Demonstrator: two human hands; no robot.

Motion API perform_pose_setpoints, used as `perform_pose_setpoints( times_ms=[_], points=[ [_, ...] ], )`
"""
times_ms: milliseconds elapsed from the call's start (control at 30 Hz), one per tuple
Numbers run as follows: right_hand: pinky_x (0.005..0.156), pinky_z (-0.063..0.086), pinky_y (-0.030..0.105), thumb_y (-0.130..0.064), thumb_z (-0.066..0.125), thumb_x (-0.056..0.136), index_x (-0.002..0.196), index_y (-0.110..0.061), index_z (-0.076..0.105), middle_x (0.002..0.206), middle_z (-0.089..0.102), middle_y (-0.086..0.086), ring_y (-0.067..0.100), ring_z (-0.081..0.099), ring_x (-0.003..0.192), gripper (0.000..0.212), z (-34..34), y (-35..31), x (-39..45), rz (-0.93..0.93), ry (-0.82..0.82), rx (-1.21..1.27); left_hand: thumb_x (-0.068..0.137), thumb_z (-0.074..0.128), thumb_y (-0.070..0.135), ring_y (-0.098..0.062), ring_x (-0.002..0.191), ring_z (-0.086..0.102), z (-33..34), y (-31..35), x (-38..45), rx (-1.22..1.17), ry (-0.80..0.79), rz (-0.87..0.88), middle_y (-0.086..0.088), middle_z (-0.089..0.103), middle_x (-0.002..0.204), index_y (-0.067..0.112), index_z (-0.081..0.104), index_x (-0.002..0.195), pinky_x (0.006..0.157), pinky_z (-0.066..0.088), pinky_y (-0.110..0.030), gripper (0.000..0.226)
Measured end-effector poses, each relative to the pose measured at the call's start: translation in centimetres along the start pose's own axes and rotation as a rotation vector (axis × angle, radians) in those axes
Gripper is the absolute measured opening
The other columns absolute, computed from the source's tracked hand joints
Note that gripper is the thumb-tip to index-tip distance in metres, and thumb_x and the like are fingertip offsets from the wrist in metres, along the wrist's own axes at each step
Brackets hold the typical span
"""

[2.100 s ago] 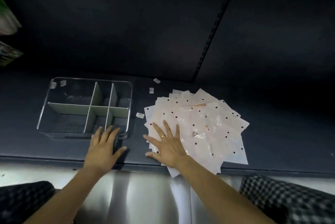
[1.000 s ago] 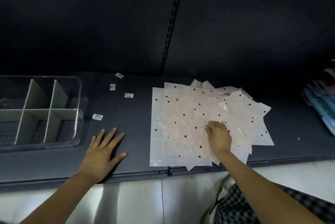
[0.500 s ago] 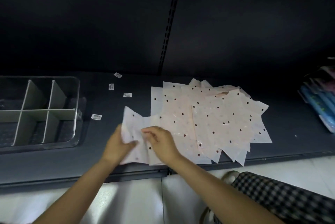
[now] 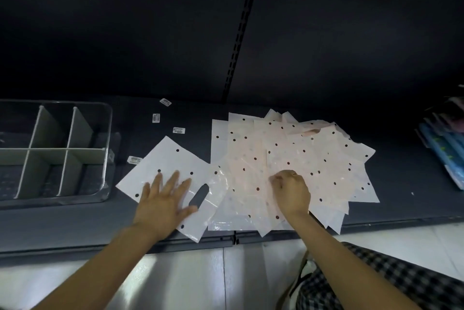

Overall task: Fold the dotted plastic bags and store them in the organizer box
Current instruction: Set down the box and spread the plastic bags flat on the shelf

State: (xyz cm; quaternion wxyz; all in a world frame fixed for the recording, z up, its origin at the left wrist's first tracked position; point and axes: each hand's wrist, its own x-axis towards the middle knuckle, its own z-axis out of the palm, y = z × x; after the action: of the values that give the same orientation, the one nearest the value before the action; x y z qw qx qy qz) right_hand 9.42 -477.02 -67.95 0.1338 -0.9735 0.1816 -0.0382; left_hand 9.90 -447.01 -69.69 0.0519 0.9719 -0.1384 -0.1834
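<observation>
Left hand (image 4: 164,200) flat, fingers (image 4: 173,179) spread and straight, pressing one single bag (image 4: 167,159) onto the shelf (image 4: 62,221) near its front edge. Right hand (image 4: 292,190) curled, fingertips pinching at a sheet on top of the pile (image 4: 301,159), near the pile's front.

Single bag lying unfolded and skewed, its cut-out handle toward the pile, one corner just over the shelf's front edge, its right side overlapping the pile's left edge. Pile fanned out loosely toward the right of the shelf, many bags, none seen folded.

Box (image 4: 75,151) at the left end of the shelf, clear walls, pale dividers making several compartments; no bags visible in any of them. A few small labels (image 4: 179,130) scattered between box and pile.

Judged barely begun: one bag separated, folding not yet started, nothing stored, whole pile left.
</observation>
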Motion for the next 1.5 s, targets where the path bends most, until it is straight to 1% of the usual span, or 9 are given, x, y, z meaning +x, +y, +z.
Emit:
perform_pose_setpoints(
  times_ms=[133,300,433,700,833,933,1167,1367,1500],
  points=[
    [0.08,0.047,0.032,-0.042,0.052,0.092,0.118,-0.015,0.059,0.125,0.054,0.003,0.025,0.049,0.111,0.038,0.2,0.2,0.0,-0.038,-0.087,-0.188,0.09,0.038,0.063,-0.018,0.136,-0.033,0.5,-2.7,0.1,-0.075,-0.035,0.175,0.012,-0.025,0.153,0.043,-0.024,0.135,0.113,-0.016,-0.042,0.079],
    [0.057,0.037,0.027,-0.037,0.059,0.09,0.08,-0.009,0.064,0.082,0.059,0.006,0.023,0.055,0.075,0.03,-0.7,-0.4,0.3,0.087,-0.049,0.087,0.085,0.057,0.053,-0.017,0.14,-0.028,-2.0,-4.9,0.9,-0.017,-0.175,0.231,0.021,-0.026,0.143,0.053,-0.002,0.142,0.111,-0.015,-0.051,0.081],
    [0.044,0.022,0.019,-0.025,0.061,0.091,0.049,-0.018,0.03,0.047,0.03,-0.003,0.017,0.029,0.05,0.052,-1.9,-2.3,0.9,0.127,-0.107,0.351,0.08,0.063,0.056,-0.011,0.145,-0.009,-2.7,-2.9,0.5,-0.338,-0.051,0.241,0.017,0.006,0.156,0.045,0.036,0.139,0.117,-0.007,-0.04,0.065],
    [0.045,0.031,0.018,-0.02,0.07,0.084,0.05,-0.017,0.033,0.05,0.034,0.0,0.012,0.035,0.046,0.051,-1.8,-9.5,-1.1,0.324,-0.233,0.824,0.07,0.08,0.033,-0.005,0.129,0.039,-3.8,4.8,-1.1,-1.128,-0.148,0.155,0.012,0.041,0.139,0.025,0.032,0.145,0.109,0.03,-0.025,0.089],
    [0.073,0.057,0.025,-0.015,0.056,0.094,0.087,-0.004,0.061,0.092,0.068,0.017,0.02,0.068,0.079,0.014,-2.3,-12.7,-3.0,0.312,-0.501,1.319,0.077,0.075,0.005,-0.016,0.107,0.057,-3.3,5.3,-1.0,-1.194,0.047,0.022,0.0,0.058,0.116,0.019,0.039,0.138,0.085,0.047,-0.015,0.072],
    [0.087,0.051,0.025,-0.021,0.061,0.091,0.098,-0.011,0.066,0.101,0.068,0.005,0.015,0.065,0.093,0.013,-2.3,-11.2,-2.5,0.092,-0.339,0.987,0.083,0.063,-0.006,-0.028,0.077,0.061,-3.8,3.0,-0.8,-1.2,0.217,-0.259,-0.013,0.059,0.091,0.017,0.047,0.132,0.065,0.055,-0.027,0.056],
    [0.107,0.034,0.038,-0.036,0.065,0.085,0.147,-0.014,0.025,0.149,0.031,0.009,0.03,0.024,0.137,0.077,-2.5,-0.5,2.1,0.116,-0.235,0.038,0.082,0.069,0.008,-0.043,0.105,0.054,-4.7,-3.1,0.7,-0.731,0.245,-0.39,-0.021,0.06,0.115,0.01,0.035,0.136,0.077,0.042,-0.037,0.064],
    [0.09,0.032,0.035,-0.037,0.059,0.089,0.129,-0.02,0.052,0.121,0.06,0.007,0.028,0.037,0.12,0.045,-2.6,1.4,4.2,0.084,-0.168,-0.168,0.087,0.059,0.002,-0.041,0.089,0.057,-4.2,-4.0,0.8,-0.482,0.342,-0.335,-0.024,0.062,0.098,0.014,0.024,0.145,0.067,0.042,-0.041,0.069],
    [0.086,0.02,0.03,-0.018,0.057,0.092,0.099,-0.022,0.07,0.081,0.065,-0.003,0.026,0.04,0.118,0.016,-4.4,-0.1,5.1,-0.078,-0.005,-0.001,0.083,0.07,0.012,-0.038,0.128,0.035,-4.7,-3.6,0.7,-0.386,0.486,-0.274,-0.022,0.042,0.138,0.008,0.02,0.148,0.107,0.029,-0.043,0.082]
  ],
)
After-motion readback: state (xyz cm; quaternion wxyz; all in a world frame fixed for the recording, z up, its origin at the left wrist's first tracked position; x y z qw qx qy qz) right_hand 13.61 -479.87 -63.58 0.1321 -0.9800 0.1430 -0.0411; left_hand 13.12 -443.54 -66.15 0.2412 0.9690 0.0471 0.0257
